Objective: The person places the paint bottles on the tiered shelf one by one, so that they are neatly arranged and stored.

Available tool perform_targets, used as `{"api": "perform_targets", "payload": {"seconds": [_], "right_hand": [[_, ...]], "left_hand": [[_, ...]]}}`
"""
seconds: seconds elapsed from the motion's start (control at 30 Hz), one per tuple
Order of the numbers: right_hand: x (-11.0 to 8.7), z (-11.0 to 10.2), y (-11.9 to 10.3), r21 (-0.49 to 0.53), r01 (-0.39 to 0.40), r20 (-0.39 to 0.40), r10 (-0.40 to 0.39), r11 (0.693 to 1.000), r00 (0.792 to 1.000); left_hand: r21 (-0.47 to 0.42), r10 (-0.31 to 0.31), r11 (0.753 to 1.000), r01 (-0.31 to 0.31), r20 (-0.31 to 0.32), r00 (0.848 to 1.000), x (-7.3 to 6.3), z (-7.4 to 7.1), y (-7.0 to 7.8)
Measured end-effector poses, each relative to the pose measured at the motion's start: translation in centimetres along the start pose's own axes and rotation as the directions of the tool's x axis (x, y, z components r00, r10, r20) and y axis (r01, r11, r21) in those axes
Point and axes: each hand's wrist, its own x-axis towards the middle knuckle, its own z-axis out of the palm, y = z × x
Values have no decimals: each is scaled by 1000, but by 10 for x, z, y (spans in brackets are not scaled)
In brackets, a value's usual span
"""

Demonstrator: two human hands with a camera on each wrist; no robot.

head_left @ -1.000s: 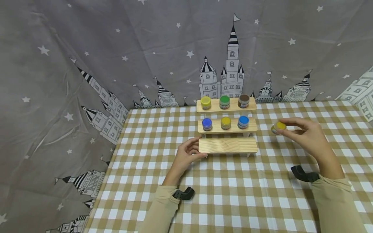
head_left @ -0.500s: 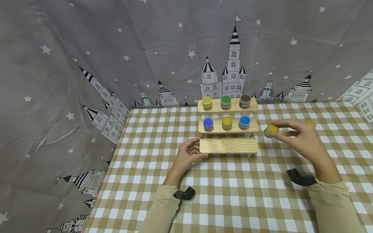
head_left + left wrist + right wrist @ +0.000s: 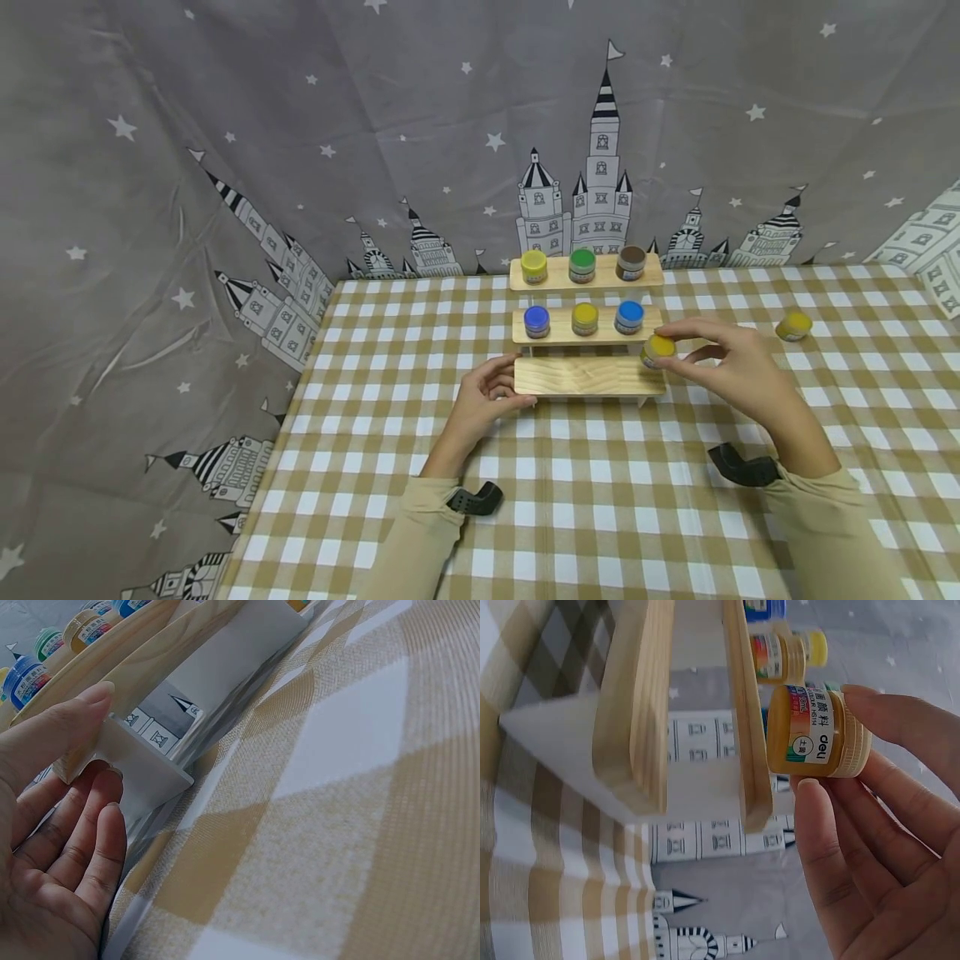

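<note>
A three-step wooden stand (image 3: pixel 588 377) with white supports is on the checked cloth. My left hand (image 3: pixel 480 396) grips the left end of its lowest shelf; in the left wrist view the thumb (image 3: pixel 96 701) lies over the wood and the fingers curl below. My right hand (image 3: pixel 738 371) pinches a yellow-lidded paint jar (image 3: pixel 654 353) at the lowest shelf's right end. In the right wrist view this ochre jar (image 3: pixel 802 727) is upright, held between thumb and fingers, label showing. Whether its base touches the shelf, I cannot tell. The lowest shelf bears no standing jar.
The top shelf carries yellow (image 3: pixel 534 267), green (image 3: pixel 582 266) and brown (image 3: pixel 632 263) jars. Purple (image 3: pixel 536 322), ochre (image 3: pixel 585 319) and blue (image 3: pixel 629 317) ones stand on the middle shelf. Another yellow-lidded jar (image 3: pixel 794 326) is on the cloth at right. A grey castle-print curtain (image 3: pixel 420 125) hangs behind.
My right hand has carried the ochre paint jar leftward from over the cloth to the lowest shelf's right end, uncovering the other jar on the cloth. My left hand keeps its grip.
</note>
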Motion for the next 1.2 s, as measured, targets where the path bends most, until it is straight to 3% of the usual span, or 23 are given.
{"api": "perform_targets", "payload": {"seconds": [0.7, 1.2], "right_hand": [[26, 55, -31, 33, -34, 182, 27, 999, 983], [40, 87, -42, 57, -19, 241, 5, 998, 971]], "left_hand": [[-6, 4, 1000, -4, 2, 1000, 1, -1, -3], [-6, 4, 1000, -4, 10, 1000, 0, -1, 0]]}}
